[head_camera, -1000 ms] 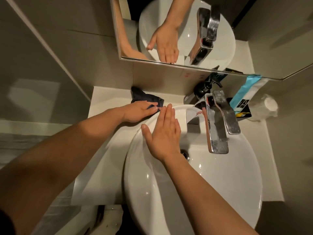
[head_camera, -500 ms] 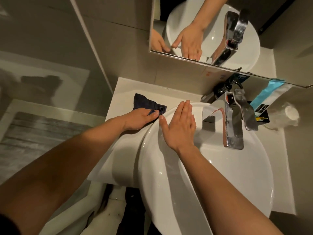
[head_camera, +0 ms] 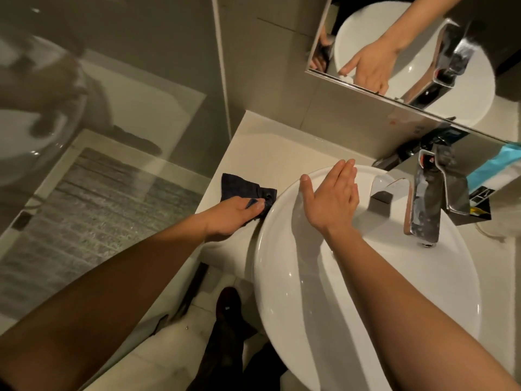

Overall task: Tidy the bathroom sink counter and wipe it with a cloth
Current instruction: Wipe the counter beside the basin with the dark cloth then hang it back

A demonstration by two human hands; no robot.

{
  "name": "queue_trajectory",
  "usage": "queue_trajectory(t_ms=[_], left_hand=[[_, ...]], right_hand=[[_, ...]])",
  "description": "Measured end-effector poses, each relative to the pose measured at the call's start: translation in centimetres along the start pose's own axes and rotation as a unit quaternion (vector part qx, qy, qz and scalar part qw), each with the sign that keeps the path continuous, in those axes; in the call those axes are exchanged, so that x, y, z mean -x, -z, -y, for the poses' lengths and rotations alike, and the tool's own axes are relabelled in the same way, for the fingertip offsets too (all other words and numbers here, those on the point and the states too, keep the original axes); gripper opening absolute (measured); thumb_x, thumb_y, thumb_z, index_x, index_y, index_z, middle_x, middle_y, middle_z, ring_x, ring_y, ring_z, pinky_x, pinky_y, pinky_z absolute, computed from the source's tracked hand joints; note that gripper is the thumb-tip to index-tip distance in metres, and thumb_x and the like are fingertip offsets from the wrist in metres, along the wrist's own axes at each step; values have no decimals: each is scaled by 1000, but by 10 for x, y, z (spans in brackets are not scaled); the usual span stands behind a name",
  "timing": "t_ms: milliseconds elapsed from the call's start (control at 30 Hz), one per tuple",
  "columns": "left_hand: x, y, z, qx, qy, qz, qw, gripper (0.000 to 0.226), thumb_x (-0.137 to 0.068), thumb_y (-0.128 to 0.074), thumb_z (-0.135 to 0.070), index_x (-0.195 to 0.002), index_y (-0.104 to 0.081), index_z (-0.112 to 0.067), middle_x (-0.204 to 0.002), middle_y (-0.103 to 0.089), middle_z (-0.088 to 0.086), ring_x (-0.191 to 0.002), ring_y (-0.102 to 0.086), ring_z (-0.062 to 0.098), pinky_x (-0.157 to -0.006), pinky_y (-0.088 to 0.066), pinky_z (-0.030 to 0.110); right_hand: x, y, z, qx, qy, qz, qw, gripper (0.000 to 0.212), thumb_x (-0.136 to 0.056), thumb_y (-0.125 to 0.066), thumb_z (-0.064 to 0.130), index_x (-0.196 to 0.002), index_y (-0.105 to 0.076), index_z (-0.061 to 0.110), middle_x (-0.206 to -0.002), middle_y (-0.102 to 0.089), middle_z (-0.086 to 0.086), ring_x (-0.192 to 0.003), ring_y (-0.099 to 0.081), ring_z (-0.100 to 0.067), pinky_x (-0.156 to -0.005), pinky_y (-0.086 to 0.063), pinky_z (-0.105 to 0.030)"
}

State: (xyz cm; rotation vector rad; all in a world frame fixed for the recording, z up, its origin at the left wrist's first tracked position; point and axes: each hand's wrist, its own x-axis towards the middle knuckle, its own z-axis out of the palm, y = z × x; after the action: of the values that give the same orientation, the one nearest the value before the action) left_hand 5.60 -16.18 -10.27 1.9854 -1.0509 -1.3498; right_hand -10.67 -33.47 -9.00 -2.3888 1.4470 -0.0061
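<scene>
Hands: two, both bare, both in view.
Left hand (head_camera: 231,211): palm down on the dark cloth (head_camera: 242,189), fingers curled over its near edge and pressing it onto the bench (head_camera: 270,145).
Right hand (head_camera: 331,197): spread flat, fingers straight and close together, holding nothing; it lies over the far left rim of the basin (head_camera: 352,292).
Cloths: one, dark blue, crumpled, on the bench just left of the basin, its right corner touching the basin wall.
Basins: one, white, round, standing on top of the bench.
Basin contents: no loose items visible inside; the right forearm crosses above it.
Faucets: one chrome faucet (head_camera: 427,198), set behind the basin, its spout reaching out over the bowl.
Bench items, right rear: one white tube with a light blue band (head_camera: 492,172), lying beside the faucet; one dark flat package (head_camera: 479,206) under or beside the tube, contact cannot be determined.
Dispensers: one dark pump-type object (head_camera: 406,155) behind the faucet, partly hidden; type uncertain.
Mirrors: one mirror (head_camera: 423,52) on the wall above the bench; it reflects the basin, the faucet and the right hand.
Glass panels: one glass partition (head_camera: 112,108) at the left of the bench, with a grey floor mat (head_camera: 84,210) visible through it.
Floor: light tiles below the bench edge; one dark shoe (head_camera: 228,309) visible.
</scene>
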Motion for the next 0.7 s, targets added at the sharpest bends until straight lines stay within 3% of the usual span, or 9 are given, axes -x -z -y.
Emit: queue_trajectory(t_ms=[133,233,300,500,600,700], left_hand=[[30,-16,11,28,24,-27,999,77,-87,-30,-81,-133,-64,-29,-127,-69,-9,-111,-62,7,-96,-45,30],[49,-30,20,58,51,-37,996,65,-99,-37,-66,-150,-50,-27,-145,-58,-7,-129,-52,8,-109,-38,29],[62,-38,25,80,62,-40,994,61,-102,-39,-61,-152,-47,-27,-142,-61,-2,-130,-54,14,-115,-38,36],[106,-69,27,85,67,-54,993,57,-105,-39,-52,-154,-44,-21,-153,-51,-3,-139,-45,12,-110,-29,23],[131,-88,26,152,85,-62,983,48,-105,-40,-52,-142,-57,-26,-133,-66,-4,-125,-57,13,-104,-41,26],[155,-109,24,305,116,-104,939,46,-102,-44,-55,-131,-65,-26,-112,-73,-9,-112,-65,10,-88,-48,17]], right_hand=[[-2,-3,-1,-5,0,-6,1000,97,-96,-19,72,-160,5,4,-170,13,-14,-157,9,-27,-124,2,-44],[-5,-5,-4,-8,4,-12,1000,98,-94,-17,74,-160,4,4,-170,11,-15,-157,8,-27,-124,1,-44],[-6,-6,-6,-11,5,-10,1000,100,-93,-16,76,-160,4,4,-170,11,-14,-157,8,-27,-125,1,-44],[-8,3,-11,-2,24,30,999,101,-92,-20,74,-159,6,3,-169,14,-15,-157,10,-27,-125,1,-45],[7,18,-18,16,55,74,996,98,-95,-21,71,-160,3,2,-169,13,-16,-157,9,-27,-125,0,-46],[51,28,-19,17,110,101,989,91,-100,-25,65,-160,1,3,-169,13,-14,-157,9,-27,-124,1,-45]])
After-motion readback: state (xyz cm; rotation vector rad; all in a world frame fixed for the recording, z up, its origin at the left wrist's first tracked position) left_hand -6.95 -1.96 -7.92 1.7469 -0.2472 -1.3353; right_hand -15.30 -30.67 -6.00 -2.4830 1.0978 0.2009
